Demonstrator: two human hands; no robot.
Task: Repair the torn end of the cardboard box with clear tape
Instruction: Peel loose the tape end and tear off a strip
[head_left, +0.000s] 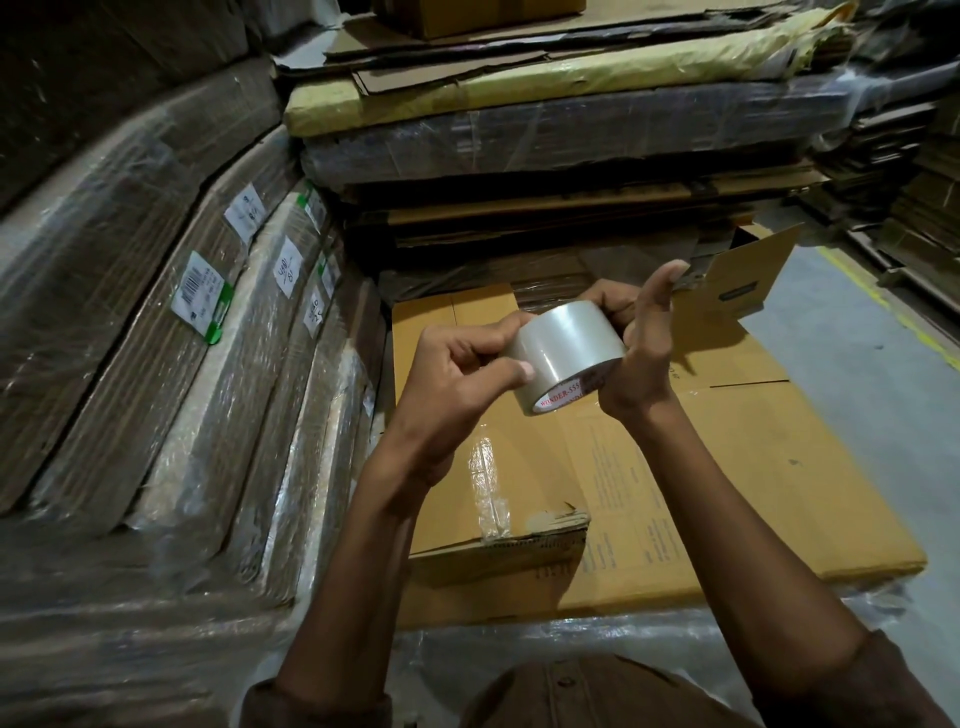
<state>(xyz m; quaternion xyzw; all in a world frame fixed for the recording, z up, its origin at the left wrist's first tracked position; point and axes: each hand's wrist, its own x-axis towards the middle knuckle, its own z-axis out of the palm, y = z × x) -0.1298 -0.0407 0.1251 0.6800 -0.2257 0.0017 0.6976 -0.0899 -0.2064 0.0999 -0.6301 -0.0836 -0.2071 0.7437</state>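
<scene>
The flattened cardboard box (727, 467) lay directly below both hands, resting on a plastic-wrapped stack (519, 639), its long axis running from the near-right corner away toward the far left, with one flap (748, 280) standing up just beyond the right hand. Wrapped bundles of cardboard (182, 338) stood well to the left of the left hand. The torn end (550, 525) sat at the near edge, below and between the forearms, ragged and lifted, pointing toward the person. One crinkled strip of clear tape (485, 488) already crossed that edge just left of the tear, so the repair was judged partly done; the tear itself appeared uncovered and remained to be taped down. The tape roll (563, 353) was held in the air between the two hands, above the box, its core axis running from the near right toward the far left, printed rim facing the person. The right hand (641, 348) gripped the roll at its right side, fingers curled behind it. The left hand (467, 374) pinched at the roll's left face, apparently working the free end loose. No length of tape was seen drawn out.
</scene>
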